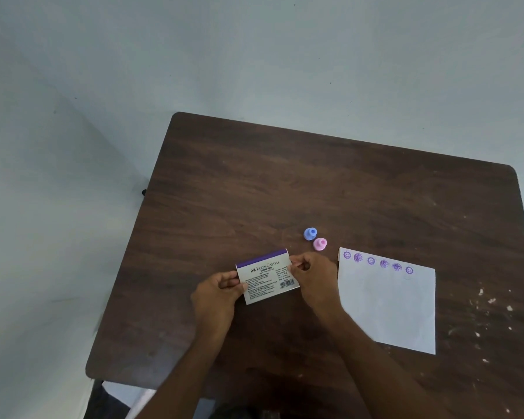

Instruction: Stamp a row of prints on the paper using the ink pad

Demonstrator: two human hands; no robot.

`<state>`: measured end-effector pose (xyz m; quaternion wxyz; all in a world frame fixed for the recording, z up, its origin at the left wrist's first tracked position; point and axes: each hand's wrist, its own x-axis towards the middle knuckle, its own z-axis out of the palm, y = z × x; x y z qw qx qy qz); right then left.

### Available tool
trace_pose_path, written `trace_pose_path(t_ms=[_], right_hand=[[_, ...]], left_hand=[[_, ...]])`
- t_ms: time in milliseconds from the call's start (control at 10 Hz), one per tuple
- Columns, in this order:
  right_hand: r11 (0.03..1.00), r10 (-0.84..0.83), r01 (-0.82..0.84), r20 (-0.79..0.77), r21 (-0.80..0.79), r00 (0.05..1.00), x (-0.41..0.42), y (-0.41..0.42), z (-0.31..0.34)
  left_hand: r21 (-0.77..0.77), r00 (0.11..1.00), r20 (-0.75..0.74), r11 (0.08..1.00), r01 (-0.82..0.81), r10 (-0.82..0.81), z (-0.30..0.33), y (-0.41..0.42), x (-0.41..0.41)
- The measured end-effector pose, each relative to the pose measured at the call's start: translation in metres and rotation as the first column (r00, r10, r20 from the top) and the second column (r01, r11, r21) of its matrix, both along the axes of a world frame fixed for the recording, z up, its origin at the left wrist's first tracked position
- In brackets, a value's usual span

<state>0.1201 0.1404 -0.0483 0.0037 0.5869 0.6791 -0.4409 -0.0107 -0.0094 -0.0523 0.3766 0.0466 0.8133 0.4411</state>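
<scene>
I hold a white stamp pad box (266, 276) with a purple top band and printed text between both hands, just above the table. My left hand (217, 293) pinches its left edge. My right hand (313, 275) pinches its right edge. To the right lies a white sheet of paper (390, 306) with a row of several purple prints (377, 262) along its top edge. A blue stamp (310, 233) and a pink stamp (319, 244) stand on the table just beyond the box, close together.
The dark wooden table (285, 182) has rounded corners and white specks (493, 309) near its right side. A pale floor surrounds it on the left and beyond.
</scene>
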Motion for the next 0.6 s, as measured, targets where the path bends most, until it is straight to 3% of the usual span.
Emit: trace_pose_path(t_ms=[200,400,500,600], right_hand=[[0.998,0.055,-0.055,0.016,-0.001,0.998,-0.008,0.009,0.005],[0.993,0.121,-0.119,0.115,-0.023,0.986,-0.017,0.014,0.008],[0.973,0.227,-0.230,0.220,-0.014,0.949,-0.023,0.020,0.014],[0.897,0.336,-0.375,0.190,0.233,0.923,-0.027,0.023,0.029]], left_hand=[[-0.027,0.999,0.007,0.999,0.036,-0.036,-0.005,0.000,-0.007],[-0.109,0.985,-0.094,0.985,0.133,-0.144,0.002,0.006,-0.010],[-0.153,0.931,-0.264,0.964,0.218,-0.253,0.016,0.016,-0.009],[-0.022,0.854,-0.455,0.961,0.274,-0.254,0.039,0.032,-0.018]])
